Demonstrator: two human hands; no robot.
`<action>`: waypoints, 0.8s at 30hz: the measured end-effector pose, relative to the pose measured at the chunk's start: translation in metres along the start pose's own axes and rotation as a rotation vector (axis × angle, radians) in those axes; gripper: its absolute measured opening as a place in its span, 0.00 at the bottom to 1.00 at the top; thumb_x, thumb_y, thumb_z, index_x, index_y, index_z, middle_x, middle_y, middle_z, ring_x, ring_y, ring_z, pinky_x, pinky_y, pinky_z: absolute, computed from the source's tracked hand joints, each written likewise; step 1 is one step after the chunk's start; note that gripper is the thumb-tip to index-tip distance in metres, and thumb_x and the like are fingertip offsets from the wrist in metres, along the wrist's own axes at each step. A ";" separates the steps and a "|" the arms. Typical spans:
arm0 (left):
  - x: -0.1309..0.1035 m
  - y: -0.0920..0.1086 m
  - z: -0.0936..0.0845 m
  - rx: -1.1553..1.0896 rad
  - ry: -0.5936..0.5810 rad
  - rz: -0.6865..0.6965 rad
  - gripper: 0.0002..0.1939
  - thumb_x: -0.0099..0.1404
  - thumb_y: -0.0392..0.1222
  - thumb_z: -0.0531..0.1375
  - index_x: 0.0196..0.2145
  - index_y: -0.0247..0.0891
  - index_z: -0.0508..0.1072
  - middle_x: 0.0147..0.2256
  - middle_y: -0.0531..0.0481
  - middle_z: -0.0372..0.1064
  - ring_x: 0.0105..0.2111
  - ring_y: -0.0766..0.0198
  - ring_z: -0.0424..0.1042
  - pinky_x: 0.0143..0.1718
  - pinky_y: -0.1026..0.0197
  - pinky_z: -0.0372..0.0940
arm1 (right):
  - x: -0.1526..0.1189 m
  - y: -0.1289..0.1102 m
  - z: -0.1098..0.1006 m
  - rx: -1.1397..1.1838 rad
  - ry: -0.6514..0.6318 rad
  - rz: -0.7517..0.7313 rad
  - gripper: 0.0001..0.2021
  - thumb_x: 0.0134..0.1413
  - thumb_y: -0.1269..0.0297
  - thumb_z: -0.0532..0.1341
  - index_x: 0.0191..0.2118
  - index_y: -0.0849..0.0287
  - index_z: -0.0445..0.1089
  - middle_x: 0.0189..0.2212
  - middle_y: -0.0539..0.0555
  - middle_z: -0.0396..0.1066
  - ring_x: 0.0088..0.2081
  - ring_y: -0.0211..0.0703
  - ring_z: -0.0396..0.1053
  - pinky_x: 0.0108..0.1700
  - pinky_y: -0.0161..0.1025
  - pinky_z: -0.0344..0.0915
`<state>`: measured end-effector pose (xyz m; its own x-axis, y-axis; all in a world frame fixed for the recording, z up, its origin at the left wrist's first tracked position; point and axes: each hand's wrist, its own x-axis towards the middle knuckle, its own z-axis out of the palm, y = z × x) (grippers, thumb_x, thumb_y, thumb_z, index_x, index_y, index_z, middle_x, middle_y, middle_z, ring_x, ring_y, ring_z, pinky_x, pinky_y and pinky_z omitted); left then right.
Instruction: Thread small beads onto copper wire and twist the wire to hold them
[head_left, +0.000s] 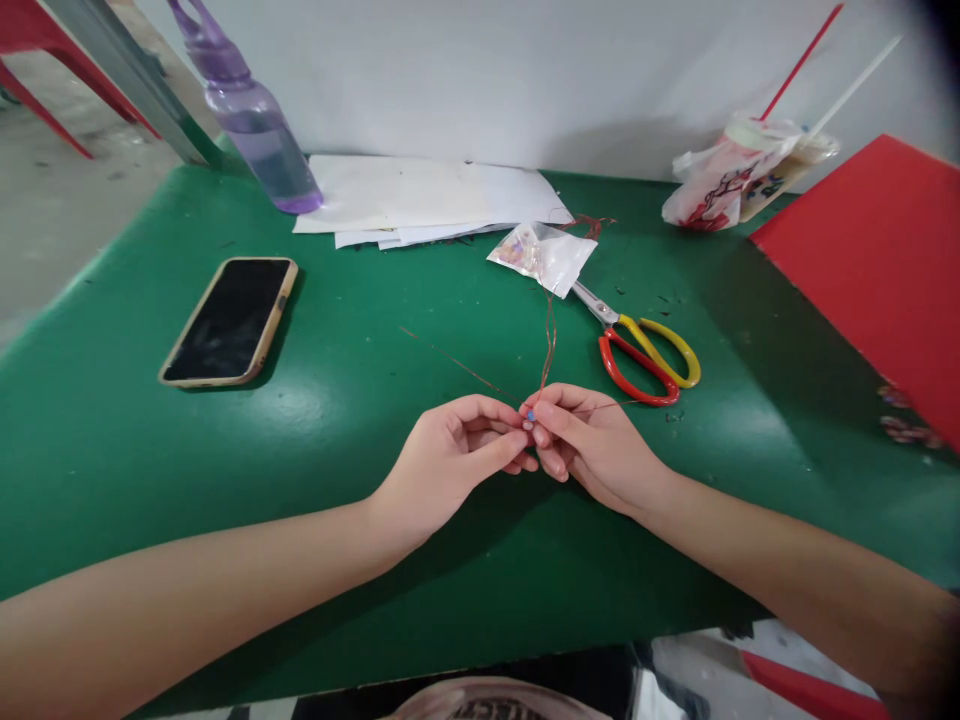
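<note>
My left hand (472, 440) and my right hand (585, 435) meet over the green table, fingertips almost touching. Between them is a small blue bead (531, 415), pinched by my right thumb and fingers. A pale bead-like piece lies just below it, at my left fingertips, which are closed on that spot. Thin copper wire (551, 330) runs from the fingers up toward a small clear bag (541, 258) with colourful bits inside. One wire end (450, 357) sticks out to the left, and another passes right behind my right hand. Scissors (637, 350) with red and yellow handles lie beyond my right hand.
A phone (232, 320) lies at left on the green table (360, 330). A purple spray bottle (262, 140) and white papers (420, 195) are against the wall. Cups with straws (739, 170) stand at back right, beside a red box-like object (870, 270).
</note>
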<state>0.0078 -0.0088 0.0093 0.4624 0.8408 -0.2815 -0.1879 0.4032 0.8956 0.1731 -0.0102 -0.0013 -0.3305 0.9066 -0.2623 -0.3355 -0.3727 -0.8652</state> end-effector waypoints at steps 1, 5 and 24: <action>0.000 0.000 0.000 0.001 0.009 0.000 0.06 0.57 0.38 0.62 0.33 0.34 0.69 0.29 0.51 0.73 0.28 0.68 0.73 0.34 0.64 0.67 | 0.000 0.000 0.000 -0.005 -0.001 -0.002 0.07 0.51 0.62 0.62 0.32 0.60 0.68 0.19 0.44 0.65 0.16 0.26 0.60 0.17 0.26 0.59; 0.001 0.003 -0.001 0.057 0.070 0.004 0.06 0.55 0.39 0.63 0.28 0.33 0.72 0.25 0.52 0.72 0.25 0.69 0.71 0.31 0.66 0.66 | -0.001 -0.002 0.000 -0.044 -0.020 0.011 0.09 0.51 0.60 0.62 0.34 0.60 0.66 0.17 0.44 0.64 0.15 0.28 0.61 0.15 0.26 0.58; 0.028 0.018 -0.037 -0.042 0.251 0.118 0.05 0.56 0.37 0.62 0.29 0.34 0.69 0.23 0.54 0.66 0.24 0.74 0.66 0.28 0.70 0.62 | -0.027 -0.014 -0.005 -1.337 -0.244 -1.062 0.12 0.48 0.74 0.59 0.42 0.59 0.66 0.29 0.54 0.73 0.30 0.40 0.69 0.31 0.39 0.65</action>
<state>-0.0148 0.0353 0.0050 0.2067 0.9440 -0.2572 -0.2658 0.3071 0.9138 0.1911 -0.0279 0.0160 -0.6256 0.5322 0.5704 0.3877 0.8466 -0.3647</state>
